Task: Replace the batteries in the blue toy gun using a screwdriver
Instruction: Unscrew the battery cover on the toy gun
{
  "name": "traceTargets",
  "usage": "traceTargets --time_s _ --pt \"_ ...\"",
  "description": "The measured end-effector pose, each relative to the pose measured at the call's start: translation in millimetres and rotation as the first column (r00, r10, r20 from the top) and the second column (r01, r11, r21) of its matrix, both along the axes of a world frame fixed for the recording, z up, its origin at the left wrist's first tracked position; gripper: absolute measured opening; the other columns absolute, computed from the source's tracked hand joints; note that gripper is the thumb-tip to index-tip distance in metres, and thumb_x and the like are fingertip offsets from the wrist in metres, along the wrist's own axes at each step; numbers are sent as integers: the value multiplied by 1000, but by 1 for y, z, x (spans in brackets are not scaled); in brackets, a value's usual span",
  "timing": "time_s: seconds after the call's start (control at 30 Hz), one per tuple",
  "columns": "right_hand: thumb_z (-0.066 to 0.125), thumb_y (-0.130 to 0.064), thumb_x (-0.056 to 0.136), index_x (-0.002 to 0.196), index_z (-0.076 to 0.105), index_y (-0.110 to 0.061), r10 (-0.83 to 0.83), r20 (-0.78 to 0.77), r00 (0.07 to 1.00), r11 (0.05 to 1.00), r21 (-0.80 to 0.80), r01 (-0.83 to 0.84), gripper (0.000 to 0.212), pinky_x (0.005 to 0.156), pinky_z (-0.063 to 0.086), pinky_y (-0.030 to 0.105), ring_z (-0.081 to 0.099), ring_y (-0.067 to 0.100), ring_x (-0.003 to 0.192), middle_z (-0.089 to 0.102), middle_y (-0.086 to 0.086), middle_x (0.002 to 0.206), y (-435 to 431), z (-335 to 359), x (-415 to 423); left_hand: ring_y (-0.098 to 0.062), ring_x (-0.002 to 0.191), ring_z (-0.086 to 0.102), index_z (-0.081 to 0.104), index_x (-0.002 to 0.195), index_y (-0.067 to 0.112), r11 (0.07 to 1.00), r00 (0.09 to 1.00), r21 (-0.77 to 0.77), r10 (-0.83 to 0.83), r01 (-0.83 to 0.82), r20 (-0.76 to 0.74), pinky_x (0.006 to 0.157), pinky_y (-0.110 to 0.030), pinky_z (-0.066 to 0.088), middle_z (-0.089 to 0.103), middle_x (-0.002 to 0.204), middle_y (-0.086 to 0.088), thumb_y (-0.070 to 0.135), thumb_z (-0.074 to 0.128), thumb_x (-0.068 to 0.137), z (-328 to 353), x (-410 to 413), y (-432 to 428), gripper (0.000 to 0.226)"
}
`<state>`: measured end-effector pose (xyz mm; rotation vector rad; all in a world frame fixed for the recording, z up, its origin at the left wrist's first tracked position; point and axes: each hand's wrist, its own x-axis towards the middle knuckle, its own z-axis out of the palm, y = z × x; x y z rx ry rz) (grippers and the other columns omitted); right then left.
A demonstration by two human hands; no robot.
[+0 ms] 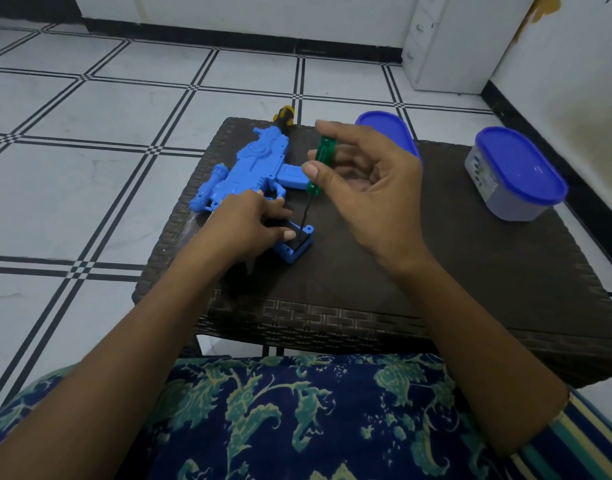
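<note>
handling estimate: blue toy gun (252,171) looks like thin hollow moulded plastic, so judged light, stiff, a bit slick, and likely to skate on the woven table (366,282) unless pinned down. best hold is the grip end, where the left hand (249,223) already lies, fingers pressed flat over the handle beside the battery compartment. small screw is judged easy to strip or lose; downward pressure should be gentle

position: gun lies on its side near the table's left edge, muzzle toward the far left corner, grip pointing to the near edge. orange-and-black tip at the far end

right hand (363,188) pinches the green-handled screwdriver (316,178) between thumb and fingertips, remaining fingers loosely curled. dark shaft slants down to the butt of the grip; tip appears to touch the cover there, exact seating in a screw not resolvable

two blue-lidded containers (515,174) stand toward the far right corner, well apart from the gun
</note>
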<state>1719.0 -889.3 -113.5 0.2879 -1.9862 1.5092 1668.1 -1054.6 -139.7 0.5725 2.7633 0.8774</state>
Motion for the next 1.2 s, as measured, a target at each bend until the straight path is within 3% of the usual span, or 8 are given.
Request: traceTargets --time_s 0.47,0.6,0.77,0.9,1.2 --pt "78 -5 81 117 68 -5 -6 18 1000 1000 26 5 37 78 57 25 71 20 94 74 8 97 -2 -2 2 -10 143 24 62 127 22 1000 1000 2 -4 4 7 117 -36 21 46 144 10 28 71 83 1 0 0 45" --pt "78 -5 81 118 68 -5 3 19 1000 999 36 -4 38 79 60 31 71 19 96 73 6 98 -3 -2 2 -10 143 24 62 126 23 1000 1000 -7 -7 7 0 117 -36 22 46 144 10 29 71 83 0 -1 0 44" --pt "77 -5 82 119 67 -5 7 14 1000 998 59 -8 38 80 59 28 70 14 96 73 4 100 -3 -1 3 -10 143 24 62 127 23 1000 1000 -10 -8 8 0 117 -36 22 46 144 10 30 70 83 0 -2 -1 45" --pt "75 -4 83 120 66 -6 41 9 999 996 81 -42 38 81 61 36 71 16 99 72 4 106 -5 0 3 -10 140 30 62 126 24 1000 1000 -1 4 -4 3 114 -31 24 47 144 11 30 71 83 0 -2 -1 44" --pt "66 5 88 122 63 -6 162 87 983 982 85 -170 36 81 60 31 67 12 109 69 7 113 -4 4 5 -11 143 24 62 127 24 1000 1000 -11 -12 12 -5 117 -37 22 46 144 10 30 70 84 -1 -2 -1 44"
